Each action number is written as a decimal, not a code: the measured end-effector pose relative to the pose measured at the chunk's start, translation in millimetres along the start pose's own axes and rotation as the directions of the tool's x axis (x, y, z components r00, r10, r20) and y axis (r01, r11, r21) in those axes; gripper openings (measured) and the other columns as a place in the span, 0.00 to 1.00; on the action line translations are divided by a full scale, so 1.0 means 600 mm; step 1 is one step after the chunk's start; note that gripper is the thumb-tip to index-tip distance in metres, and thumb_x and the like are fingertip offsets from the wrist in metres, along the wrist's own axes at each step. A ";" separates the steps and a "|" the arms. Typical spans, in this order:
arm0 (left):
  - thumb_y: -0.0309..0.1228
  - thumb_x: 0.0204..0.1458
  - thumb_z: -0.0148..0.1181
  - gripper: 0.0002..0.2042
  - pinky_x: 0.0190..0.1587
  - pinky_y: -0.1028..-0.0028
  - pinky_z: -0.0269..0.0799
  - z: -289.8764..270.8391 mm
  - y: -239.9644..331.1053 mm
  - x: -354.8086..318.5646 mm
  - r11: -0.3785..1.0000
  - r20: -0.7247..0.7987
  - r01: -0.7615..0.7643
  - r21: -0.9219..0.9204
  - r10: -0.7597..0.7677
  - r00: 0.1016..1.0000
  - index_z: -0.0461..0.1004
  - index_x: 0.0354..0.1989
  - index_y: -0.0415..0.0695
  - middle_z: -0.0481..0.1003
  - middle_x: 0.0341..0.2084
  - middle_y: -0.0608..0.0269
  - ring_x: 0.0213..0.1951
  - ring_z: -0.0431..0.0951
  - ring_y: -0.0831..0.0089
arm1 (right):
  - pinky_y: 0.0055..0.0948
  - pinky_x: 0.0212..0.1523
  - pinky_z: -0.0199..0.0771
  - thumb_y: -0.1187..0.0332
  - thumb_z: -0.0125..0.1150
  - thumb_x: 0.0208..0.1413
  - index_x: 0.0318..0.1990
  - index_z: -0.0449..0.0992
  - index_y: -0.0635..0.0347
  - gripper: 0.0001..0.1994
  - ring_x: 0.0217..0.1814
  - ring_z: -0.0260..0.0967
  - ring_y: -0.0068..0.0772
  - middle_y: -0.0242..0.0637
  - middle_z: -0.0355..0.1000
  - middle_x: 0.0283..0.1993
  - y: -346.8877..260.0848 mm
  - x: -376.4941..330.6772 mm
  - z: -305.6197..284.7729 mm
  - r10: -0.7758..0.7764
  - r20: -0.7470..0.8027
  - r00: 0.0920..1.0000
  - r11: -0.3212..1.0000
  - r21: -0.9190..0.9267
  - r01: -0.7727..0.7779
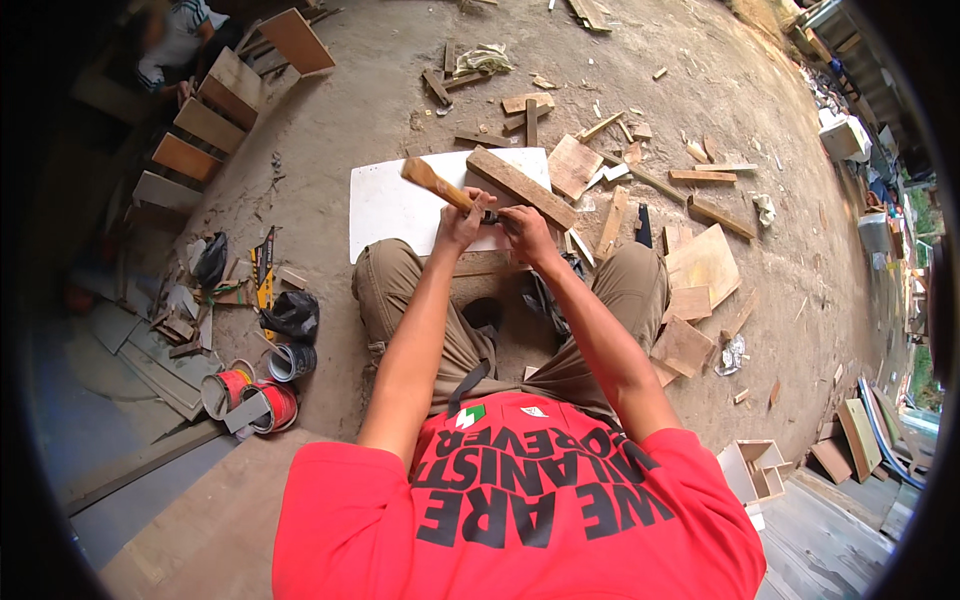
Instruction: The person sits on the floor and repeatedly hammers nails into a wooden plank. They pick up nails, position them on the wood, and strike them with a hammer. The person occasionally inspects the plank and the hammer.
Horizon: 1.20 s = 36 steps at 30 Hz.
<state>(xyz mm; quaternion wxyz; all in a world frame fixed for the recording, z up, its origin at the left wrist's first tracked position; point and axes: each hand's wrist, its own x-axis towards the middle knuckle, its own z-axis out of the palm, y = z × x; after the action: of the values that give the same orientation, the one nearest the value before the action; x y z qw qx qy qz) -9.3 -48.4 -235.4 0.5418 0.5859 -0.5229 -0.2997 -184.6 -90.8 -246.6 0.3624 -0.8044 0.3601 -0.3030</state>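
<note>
I sit on the ground with my knees spread. My left hand (461,221) grips a wooden-handled tool (433,183) whose handle slants up to the left. My right hand (523,228) is closed at the tool's dark metal end, next to a long wooden plank (519,186). The plank lies diagonally across a white board (390,205) on the ground in front of me. What the right fingers pinch is hidden.
Wood offcuts (700,262) and scraps litter the dirt to the right and ahead. Red tins (270,400), a black bag (292,312) and a yellow-handled saw (264,275) lie at my left. Plank pieces (205,125) line the far left near another person (175,40). A small open box (755,468) sits at lower right.
</note>
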 end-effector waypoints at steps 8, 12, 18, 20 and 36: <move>0.49 0.61 0.56 0.23 0.48 0.70 0.72 -0.043 0.074 0.037 0.977 0.350 0.178 -0.122 -0.125 0.928 0.71 0.46 0.37 0.79 0.34 0.61 0.43 0.77 0.74 | 0.39 0.57 0.72 0.72 0.67 0.50 0.56 0.73 0.63 0.23 0.57 0.70 0.49 0.49 0.72 0.53 -0.088 0.021 -0.062 -0.041 -0.048 0.998 0.991 0.125 0.046; 0.42 0.63 0.55 0.17 0.49 0.68 0.72 -0.050 0.054 0.052 0.998 0.508 0.055 -0.001 -0.047 0.860 0.71 0.49 0.40 0.78 0.39 0.60 0.43 0.76 0.72 | 0.35 0.52 0.75 0.68 0.66 0.56 0.59 0.67 0.64 0.24 0.54 0.75 0.37 0.48 0.75 0.51 -0.164 0.081 -0.094 -0.005 0.024 1.000 0.828 0.561 -0.009; 0.37 0.51 0.68 0.23 0.56 0.62 0.70 -0.049 0.102 0.051 0.860 0.405 -0.156 0.485 -0.063 0.912 0.71 0.54 0.42 0.75 0.51 0.53 0.53 0.76 0.58 | 0.30 0.46 0.80 0.75 0.59 0.61 0.44 0.69 0.64 0.07 0.46 0.79 0.31 0.38 0.78 0.40 -0.140 0.095 -0.117 -0.060 -0.010 0.998 0.944 0.325 0.060; 0.34 0.46 0.70 0.23 0.56 0.62 0.71 -0.064 0.051 0.029 0.832 0.338 -0.095 0.547 -0.115 0.934 0.74 0.52 0.43 0.76 0.50 0.52 0.53 0.76 0.57 | 0.31 0.41 0.81 0.72 0.58 0.63 0.46 0.69 0.64 0.09 0.45 0.80 0.36 0.41 0.79 0.37 -0.145 0.088 -0.107 -0.055 -0.051 0.997 0.955 0.290 0.068; 0.28 0.43 0.70 0.18 0.51 0.65 0.75 -0.042 -0.017 0.007 0.844 0.314 -0.037 0.536 -0.158 0.936 0.82 0.45 0.55 0.78 0.41 0.57 0.44 0.79 0.58 | 0.28 0.38 0.82 0.70 0.67 0.57 0.39 0.72 0.66 0.11 0.42 0.80 0.30 0.42 0.80 0.36 -0.153 0.061 -0.068 -0.016 -0.052 0.999 0.969 0.244 0.028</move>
<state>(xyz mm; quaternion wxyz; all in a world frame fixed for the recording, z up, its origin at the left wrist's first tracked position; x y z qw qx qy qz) 18.0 -45.9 -238.3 0.2472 0.6677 -0.6531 -0.2580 -161.6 -90.9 -142.1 0.4464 -0.7498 0.3199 -0.3691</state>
